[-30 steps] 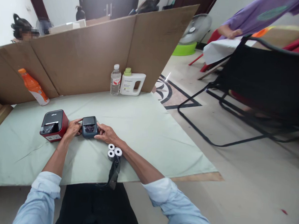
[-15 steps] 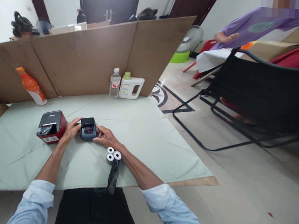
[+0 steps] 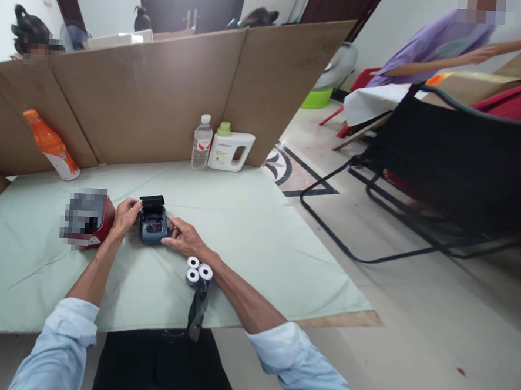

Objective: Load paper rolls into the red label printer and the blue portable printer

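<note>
A small dark blue portable printer (image 3: 153, 224) lies on the cloth-covered table, its black lid (image 3: 152, 201) raised and its inner compartment showing. The fingers of my left hand (image 3: 127, 215) are closed at the lid's left edge. My right hand (image 3: 184, 236) grips the right side of the printer's body, thumb at the near corner and fingers farther back. Left of my left hand stands a larger red and black box-shaped device (image 3: 108, 216), its top blurred out. Three white paper rolls (image 3: 205, 271) stand by my right forearm, with a crumpled black plastic strip (image 3: 197, 309) trailing toward the table edge.
Along the cardboard screen (image 3: 160, 95) stand an orange bottle (image 3: 54, 149), a clear water bottle (image 3: 202, 143) and a white jug (image 3: 232, 152) with a green cap. Right of the table are a black folding chair (image 3: 456, 166) and a person in purple (image 3: 428, 43).
The printer's lid has swung up and back, with my left hand moving along with it. My right hand stays on the printer's side. The person in purple has stretched an arm to the right.
</note>
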Tool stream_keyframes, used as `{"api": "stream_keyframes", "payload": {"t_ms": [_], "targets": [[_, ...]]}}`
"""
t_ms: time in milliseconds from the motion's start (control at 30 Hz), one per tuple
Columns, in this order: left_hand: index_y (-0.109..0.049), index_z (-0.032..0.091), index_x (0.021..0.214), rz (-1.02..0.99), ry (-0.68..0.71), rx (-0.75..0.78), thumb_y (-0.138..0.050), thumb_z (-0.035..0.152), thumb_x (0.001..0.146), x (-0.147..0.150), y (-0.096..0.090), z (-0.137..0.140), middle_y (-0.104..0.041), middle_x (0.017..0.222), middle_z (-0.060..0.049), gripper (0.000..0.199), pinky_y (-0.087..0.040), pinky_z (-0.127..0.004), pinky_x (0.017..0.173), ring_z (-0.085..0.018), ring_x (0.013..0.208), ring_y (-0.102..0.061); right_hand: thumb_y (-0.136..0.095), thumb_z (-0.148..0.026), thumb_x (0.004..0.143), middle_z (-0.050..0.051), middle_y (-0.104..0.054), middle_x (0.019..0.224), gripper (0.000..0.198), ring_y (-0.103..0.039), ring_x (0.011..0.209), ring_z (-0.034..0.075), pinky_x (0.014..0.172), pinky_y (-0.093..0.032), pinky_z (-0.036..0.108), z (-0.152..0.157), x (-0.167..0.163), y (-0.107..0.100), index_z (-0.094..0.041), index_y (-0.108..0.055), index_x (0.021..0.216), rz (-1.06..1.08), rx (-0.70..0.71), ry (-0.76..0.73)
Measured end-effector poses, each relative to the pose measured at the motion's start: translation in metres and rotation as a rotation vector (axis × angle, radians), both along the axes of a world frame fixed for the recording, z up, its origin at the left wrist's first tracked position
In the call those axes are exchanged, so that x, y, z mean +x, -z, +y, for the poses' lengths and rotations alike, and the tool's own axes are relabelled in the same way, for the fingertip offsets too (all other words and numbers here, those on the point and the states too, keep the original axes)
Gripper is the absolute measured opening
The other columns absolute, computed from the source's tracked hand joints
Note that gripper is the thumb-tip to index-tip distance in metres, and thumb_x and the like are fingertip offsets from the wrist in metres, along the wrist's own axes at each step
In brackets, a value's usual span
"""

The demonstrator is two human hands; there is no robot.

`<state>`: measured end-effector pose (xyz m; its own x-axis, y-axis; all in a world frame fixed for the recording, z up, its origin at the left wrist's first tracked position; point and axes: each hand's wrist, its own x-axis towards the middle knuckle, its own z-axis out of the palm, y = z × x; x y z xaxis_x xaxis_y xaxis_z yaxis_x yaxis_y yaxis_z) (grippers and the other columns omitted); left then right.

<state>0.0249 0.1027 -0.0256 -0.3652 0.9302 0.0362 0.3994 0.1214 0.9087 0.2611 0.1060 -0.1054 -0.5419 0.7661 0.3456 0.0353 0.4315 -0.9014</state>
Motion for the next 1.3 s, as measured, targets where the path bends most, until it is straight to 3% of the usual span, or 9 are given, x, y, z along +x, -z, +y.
{"api": "stream_keyframes", "payload": {"t_ms": [167, 267, 467, 567, 667, 800, 1000, 1200, 1300], "targets": [[-0.074, 0.016, 0.095, 0.154, 0.081, 0.087, -0.066, 0.041, 0.079, -0.003, -0.001, -0.022, -0.073, 0.087, -0.005, 0.031, -0.052, -0.029, 0.072, -0.020, 0.080, -0.066, -0.082, -0.047, 0.082, 0.002, -0.059, 0.102, 0.076, -0.054, 0.063, 0.012, 0.069, -0.056, 0.033, -0.001, 0.000, -0.007, -0.024, -0.056, 0.150, -0.001, 0.034, 0.009], [-0.074, 0.017, 0.088, 0.242, 0.120, 0.094, -0.064, 0.037, 0.079, -0.006, -0.004, -0.030, -0.072, 0.083, -0.004, 0.025, -0.052, -0.030, 0.074, -0.020, 0.079, -0.065, -0.082, -0.042, 0.082, 0.002, -0.058, 0.101, 0.072, -0.055, 0.063, 0.012, 0.069, -0.056, 0.033, 0.000, -0.001, -0.011, -0.025, -0.057, 0.148, -0.017, 0.076, 0.027], [-0.069, 0.017, 0.070, 0.270, 0.146, 0.095, -0.057, 0.040, 0.084, -0.006, -0.010, -0.012, -0.063, 0.069, 0.000, 0.029, -0.048, -0.027, 0.069, -0.018, 0.073, -0.060, -0.081, -0.035, 0.086, 0.002, -0.061, 0.101, 0.060, -0.057, 0.066, 0.012, 0.073, -0.054, 0.032, 0.004, -0.001, -0.023, -0.025, -0.062, 0.142, -0.120, 0.171, 0.063], [-0.076, 0.017, 0.085, 0.239, 0.143, 0.082, -0.054, 0.042, 0.087, -0.004, -0.006, -0.002, -0.068, 0.076, -0.002, 0.034, -0.051, -0.028, 0.070, -0.019, 0.075, -0.063, -0.080, -0.034, 0.088, 0.002, -0.062, 0.099, 0.052, -0.059, 0.071, 0.013, 0.077, -0.053, 0.031, 0.006, -0.001, -0.034, -0.025, -0.067, 0.137, -0.224, 0.239, 0.071], [-0.078, 0.017, 0.110, 0.222, 0.181, 0.068, -0.055, 0.036, 0.087, -0.005, -0.004, 0.001, -0.076, 0.099, -0.006, 0.038, -0.055, -0.033, 0.083, -0.022, 0.088, -0.068, -0.079, -0.034, 0.090, 0.002, -0.063, 0.098, 0.044, -0.059, 0.074, 0.014, 0.078, -0.051, 0.031, 0.008, -0.003, -0.047, -0.025, -0.070, 0.132, -0.320, 0.295, 0.087], [-0.079, 0.018, 0.113, 0.322, 0.316, 0.095, -0.057, 0.023, 0.080, -0.012, -0.004, -0.010, -0.074, 0.109, -0.008, 0.039, -0.055, -0.038, 0.095, -0.023, 0.101, -0.068, -0.077, -0.032, 0.092, 0.004, -0.064, 0.101, 0.038, -0.060, 0.076, 0.015, 0.079, -0.048, 0.030, 0.010, -0.005, -0.061, -0.023, -0.072, 0.129, -0.405, 0.331, 0.099], [-0.075, 0.022, 0.120, 0.428, 0.508, 0.121, -0.066, 0.019, 0.077, -0.017, -0.005, -0.034, -0.063, 0.126, -0.009, 0.044, -0.058, -0.033, 0.087, -0.021, 0.104, -0.065, -0.071, -0.027, 0.096, 0.004, -0.064, 0.096, 0.023, -0.061, 0.086, 0.017, 0.080, -0.047, 0.029, 0.009, -0.009, -0.065, -0.025, -0.077, 0.118, -0.401, 0.352, 0.119], [-0.080, 0.025, 0.111, 0.619, 0.378, 0.176, -0.070, 0.024, 0.083, 0.000, -0.002, -0.028, -0.061, 0.107, -0.006, 0.029, -0.055, -0.038, 0.097, -0.023, 0.105, -0.063, -0.068, -0.029, 0.098, 0.003, -0.064, 0.093, 0.019, -0.059, 0.080, 0.016, 0.080, -0.047, 0.029, 0.012, -0.012, -0.070, -0.022, -0.078, 0.112, -0.319, 0.286, 0.100], [-0.082, 0.025, 0.105, 0.630, 0.316, 0.176, -0.065, 0.021, 0.087, 0.005, -0.002, -0.022, -0.060, 0.103, -0.006, 0.026, -0.055, -0.036, 0.094, -0.021, 0.099, -0.063, -0.077, -0.033, 0.090, 0.004, -0.065, 0.099, 0.032, -0.059, 0.079, 0.015, 0.080, -0.048, 0.030, 0.016, -0.013, -0.075, -0.021, -0.074, 0.119, -0.294, 0.251, 0.052]]}}
